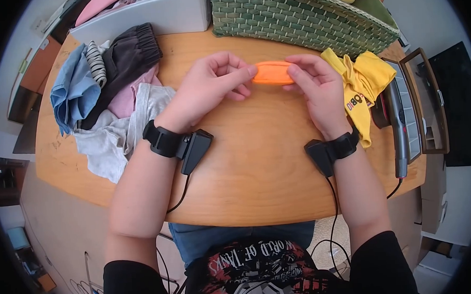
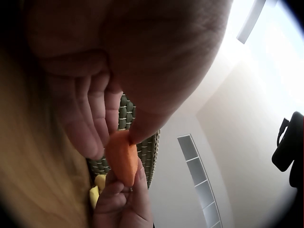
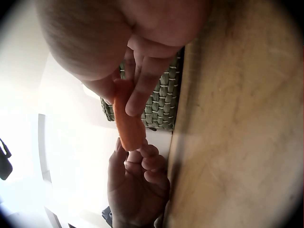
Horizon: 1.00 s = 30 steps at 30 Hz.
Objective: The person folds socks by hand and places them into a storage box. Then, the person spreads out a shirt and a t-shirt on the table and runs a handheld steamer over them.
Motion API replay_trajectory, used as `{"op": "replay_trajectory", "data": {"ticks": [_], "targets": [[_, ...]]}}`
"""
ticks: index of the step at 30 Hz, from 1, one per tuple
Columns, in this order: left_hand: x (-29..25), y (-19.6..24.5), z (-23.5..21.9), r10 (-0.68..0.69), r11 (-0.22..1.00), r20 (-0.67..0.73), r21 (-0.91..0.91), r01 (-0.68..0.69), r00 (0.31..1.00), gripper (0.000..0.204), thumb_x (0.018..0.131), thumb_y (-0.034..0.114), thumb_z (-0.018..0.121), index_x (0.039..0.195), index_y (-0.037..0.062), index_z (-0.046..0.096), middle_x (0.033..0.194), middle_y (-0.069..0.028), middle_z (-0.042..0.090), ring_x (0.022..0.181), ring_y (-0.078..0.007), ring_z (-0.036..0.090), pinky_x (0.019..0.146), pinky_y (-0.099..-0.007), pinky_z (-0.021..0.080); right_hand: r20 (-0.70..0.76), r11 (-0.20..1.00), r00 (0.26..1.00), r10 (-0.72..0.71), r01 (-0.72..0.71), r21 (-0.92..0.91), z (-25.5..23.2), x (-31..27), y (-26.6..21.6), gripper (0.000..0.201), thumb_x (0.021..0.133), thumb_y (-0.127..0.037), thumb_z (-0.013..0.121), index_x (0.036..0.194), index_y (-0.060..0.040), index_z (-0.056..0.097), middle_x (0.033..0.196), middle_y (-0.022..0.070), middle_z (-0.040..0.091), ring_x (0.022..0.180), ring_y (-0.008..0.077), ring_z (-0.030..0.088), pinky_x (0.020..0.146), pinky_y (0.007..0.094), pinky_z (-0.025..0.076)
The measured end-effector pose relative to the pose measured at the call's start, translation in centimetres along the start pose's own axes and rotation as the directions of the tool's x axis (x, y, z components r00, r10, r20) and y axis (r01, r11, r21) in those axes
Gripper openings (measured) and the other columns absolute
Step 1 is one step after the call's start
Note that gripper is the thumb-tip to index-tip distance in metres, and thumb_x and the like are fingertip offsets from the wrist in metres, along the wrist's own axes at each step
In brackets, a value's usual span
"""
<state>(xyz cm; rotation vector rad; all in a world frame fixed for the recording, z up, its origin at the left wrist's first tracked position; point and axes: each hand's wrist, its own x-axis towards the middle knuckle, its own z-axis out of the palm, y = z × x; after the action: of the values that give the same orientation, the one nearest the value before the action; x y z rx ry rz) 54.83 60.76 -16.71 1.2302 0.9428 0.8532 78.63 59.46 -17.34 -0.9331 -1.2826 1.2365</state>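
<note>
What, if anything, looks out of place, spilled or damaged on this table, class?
Only mild untidiness: the light grey garment lies rumpled beside other clothes on the left of the table. The held orange item looks intact, and I see nothing spilled.

Room over near tabletop (image 1: 258, 172); basket (image 1: 293, 24) blocks beyond.
</note>
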Motion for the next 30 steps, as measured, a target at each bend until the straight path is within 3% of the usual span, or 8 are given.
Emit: {"op": "replay_trajectory", "data": {"ticks": [12, 25, 30], "targets": [[-0.16, -0.24, 0.28, -0.022, 1.0, 0.04, 0.012, 0.021, 0.999, 0.031, 0.099, 0.016, 0.065, 0.121, -0.0049, 0.062, 0.103, -0.0087, 0.07, 0.091, -0.0129, 0.07, 0.081, -0.0243, 0.058, 0.061, 0.999, 0.997, -0.039, 0.04, -0.014, 0.06, -0.07, -0.06, 0.026, 0.097, -0.001, 0.066, 0.121, 0.0056, 0.063, 0.12, 0.0128, 0.069, 0.106, 0.0178, 0.069, 0.082, 0.0295, 0.061], [0.08, -0.6, -0.09, -0.005, 0.998, -0.013, 0.069, 0.006, 1.0, 0.022, 0.098, 0.016, 0.067, 0.11, -0.0015, 0.065, 0.097, -0.0059, 0.07, 0.085, -0.0094, 0.068, 0.075, -0.0218, 0.055, 0.097, 1.0, 0.995, 0.005, -0.005, -0.004, 0.4, -0.35, -0.11, 0.023, 0.097, -0.002, 0.067, 0.119, 0.0041, 0.065, 0.116, 0.0115, 0.07, 0.103, 0.0156, 0.069, 0.082, 0.0283, 0.062], [0.03, -0.39, -0.13, 0.013, 1.0, -0.006, -0.006, -0.013, 1.0, 0.021, 0.098, 0.016, 0.068, 0.109, -0.0018, 0.065, 0.096, -0.005, 0.07, 0.084, -0.0092, 0.068, 0.077, -0.0213, 0.054, 0.064, 1.0, 0.998, -0.013, 0.013, 0.002, 0.35, -0.22, -0.02, 0.024, 0.096, -0.002, 0.067, 0.119, 0.0047, 0.065, 0.116, 0.0114, 0.07, 0.103, 0.0159, 0.07, 0.081, 0.0284, 0.061]]}}
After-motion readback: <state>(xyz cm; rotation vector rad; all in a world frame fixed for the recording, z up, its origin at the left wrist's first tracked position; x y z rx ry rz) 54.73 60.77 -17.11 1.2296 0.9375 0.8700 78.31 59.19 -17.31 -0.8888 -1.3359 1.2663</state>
